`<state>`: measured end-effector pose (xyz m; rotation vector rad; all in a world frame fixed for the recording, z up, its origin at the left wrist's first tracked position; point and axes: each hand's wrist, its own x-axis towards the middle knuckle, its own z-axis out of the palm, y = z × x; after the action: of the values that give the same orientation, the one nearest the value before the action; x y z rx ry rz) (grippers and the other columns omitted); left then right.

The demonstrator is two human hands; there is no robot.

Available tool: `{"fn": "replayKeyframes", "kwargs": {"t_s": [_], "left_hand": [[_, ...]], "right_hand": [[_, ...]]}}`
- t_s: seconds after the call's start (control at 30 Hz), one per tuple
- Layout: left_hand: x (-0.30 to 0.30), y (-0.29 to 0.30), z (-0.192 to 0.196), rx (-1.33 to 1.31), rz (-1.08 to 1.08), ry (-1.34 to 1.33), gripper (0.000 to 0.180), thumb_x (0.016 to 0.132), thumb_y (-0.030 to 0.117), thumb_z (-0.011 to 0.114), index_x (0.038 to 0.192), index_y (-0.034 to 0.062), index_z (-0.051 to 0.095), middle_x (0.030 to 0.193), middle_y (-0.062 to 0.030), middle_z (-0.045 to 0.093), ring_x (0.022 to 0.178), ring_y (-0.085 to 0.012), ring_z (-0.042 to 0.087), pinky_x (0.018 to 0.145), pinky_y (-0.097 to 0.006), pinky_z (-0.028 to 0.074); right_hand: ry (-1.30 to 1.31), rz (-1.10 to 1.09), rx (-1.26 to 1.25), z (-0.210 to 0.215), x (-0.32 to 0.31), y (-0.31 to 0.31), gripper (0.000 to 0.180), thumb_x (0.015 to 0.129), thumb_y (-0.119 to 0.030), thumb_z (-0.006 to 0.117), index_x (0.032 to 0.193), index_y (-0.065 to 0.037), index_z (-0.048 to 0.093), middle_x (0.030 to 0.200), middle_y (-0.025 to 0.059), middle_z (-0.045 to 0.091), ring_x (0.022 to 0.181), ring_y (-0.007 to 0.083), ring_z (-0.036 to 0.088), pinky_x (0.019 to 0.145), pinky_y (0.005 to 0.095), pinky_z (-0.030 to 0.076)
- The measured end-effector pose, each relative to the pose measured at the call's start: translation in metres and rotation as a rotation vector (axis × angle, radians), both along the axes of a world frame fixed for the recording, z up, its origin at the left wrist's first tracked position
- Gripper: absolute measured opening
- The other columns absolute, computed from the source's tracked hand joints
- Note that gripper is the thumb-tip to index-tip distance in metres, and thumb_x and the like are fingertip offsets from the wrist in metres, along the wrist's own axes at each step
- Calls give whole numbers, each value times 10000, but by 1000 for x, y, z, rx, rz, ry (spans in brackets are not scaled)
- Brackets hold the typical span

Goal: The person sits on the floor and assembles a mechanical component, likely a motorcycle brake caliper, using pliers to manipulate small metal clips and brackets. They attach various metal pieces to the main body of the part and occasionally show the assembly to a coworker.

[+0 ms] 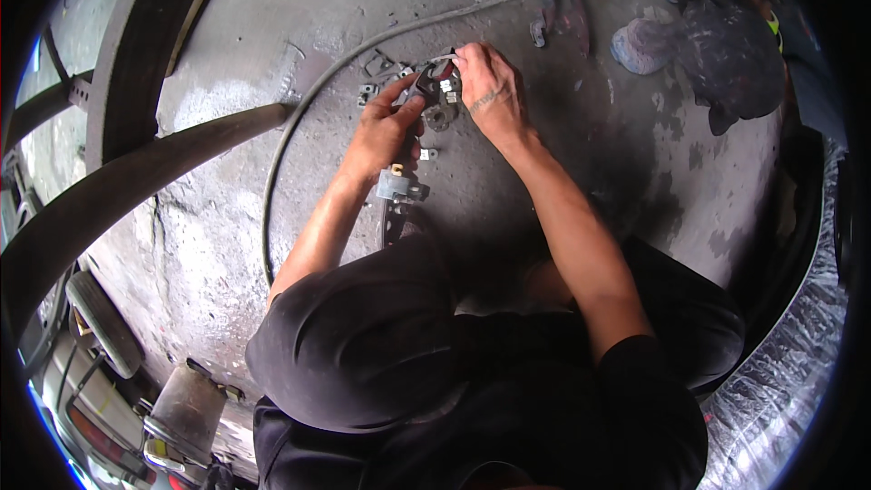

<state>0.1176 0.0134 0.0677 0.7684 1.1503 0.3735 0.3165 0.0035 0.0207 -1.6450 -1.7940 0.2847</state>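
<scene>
My left hand (386,132) is closed around a dark part (423,86), whose exact kind I cannot make out. Close to its right, my right hand (493,91) pinches a thin pale strip (443,58) at the dark part's upper end. Something red shows just below the strip, between the two hands. Beneath and around them, several small grey metal pieces (439,118) lie on the floor. A pale grey block-shaped fitting (397,183) sits below my left wrist, near my left knee.
A long grey hose (275,163) curves round my left side. Dark red cables (555,9) lie ahead to the right. Another person (726,45) is at the upper right. Thick dark beams (132,54) stand left, with a tyre (104,322) and metal canister (186,408) below.
</scene>
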Motion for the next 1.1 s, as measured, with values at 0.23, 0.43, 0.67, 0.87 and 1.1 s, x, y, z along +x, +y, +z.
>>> {"fn": "replayKeyframes", "kwargs": {"t_s": [0.23, 0.43, 0.67, 0.87, 1.1], "left_hand": [[-5, 0, -6, -43, 15, -33, 544, 1046, 266, 629, 1553, 147, 469, 737, -27, 614, 512, -128, 588, 428, -301, 471], [3, -4, -1, -42, 21, 63, 483, 1050, 251, 614, 1505, 136, 501, 743, -32, 623, 511, -130, 591, 418, -304, 466], [1, -3, -8, -150, 28, -95, 309, 1045, 194, 578, 1319, 53, 552, 921, -69, 680, 534, -138, 600, 439, -292, 514], [-1, -7, -14, -145, 19, -93, 442, 1021, 140, 577, 1439, 68, 450, 939, -95, 643, 594, -164, 610, 448, -323, 522], [1, -9, -10, -169, 10, -88, 539, 1045, 276, 621, 1542, 178, 436, 823, -48, 607, 499, -121, 533, 407, -287, 448]], "right_hand": [[97, 61, -53, 11, -6, -4, 69, 963, -26, 624, 1003, -31, 567, 937, 188, 652, 856, 411, 682, 745, 491, 559], [7, 110, -73, 15, -7, -3, 172, 914, 27, 606, 1063, -41, 554, 980, 181, 642, 913, 399, 672, 759, 484, 560], [-127, 155, -243, 21, -3, -10, 122, 947, -19, 544, 1064, -54, 542, 1022, 194, 644, 933, 408, 677, 773, 494, 564], [-140, 223, -277, 19, 1, -11, 165, 950, 21, 544, 1099, -39, 507, 964, 215, 637, 864, 405, 699, 710, 495, 579], [241, 131, -180, 13, -5, -16, 122, 999, -30, 578, 1119, -25, 552, 880, 197, 713, 759, 389, 716, 677, 481, 565]]}}
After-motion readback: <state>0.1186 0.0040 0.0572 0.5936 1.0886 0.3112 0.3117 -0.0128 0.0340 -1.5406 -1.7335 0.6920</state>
